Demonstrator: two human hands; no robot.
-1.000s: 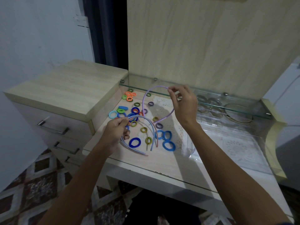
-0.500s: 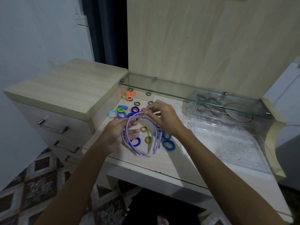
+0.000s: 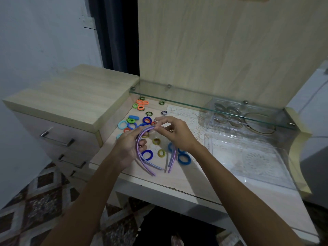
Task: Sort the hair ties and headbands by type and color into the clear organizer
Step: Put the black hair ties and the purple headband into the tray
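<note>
Headbands are bunched between your hands, a nested stack of thin purple and blue-grey arches with ribbed wrapping, open ends pointing toward you above the tabletop. Your left hand grips the left side of the stack, fingers curled round it. Your right hand pinches the crown of the arches between thumb and fingertips.

Progress, as a judgement: early. Clear organizer sits to the right, well apart from the loose pile. Its back compartments hold a few pale rings and one thin round band, seen blurred through the glass shelf; the wide front tray looks bare over a lace mat. You have gathered the headbands but not yet placed them.

Left to sort: most of the hair ties. These are soft, fuzzy loops, some round and some squashed oval:
- deep blue, thick, near your hands
- olive-yellow, small
- light blue, green and orange, further back left
- a few dark striped ones near the rear

Tabletop is glass over pale wood, so expect glare.
</note>
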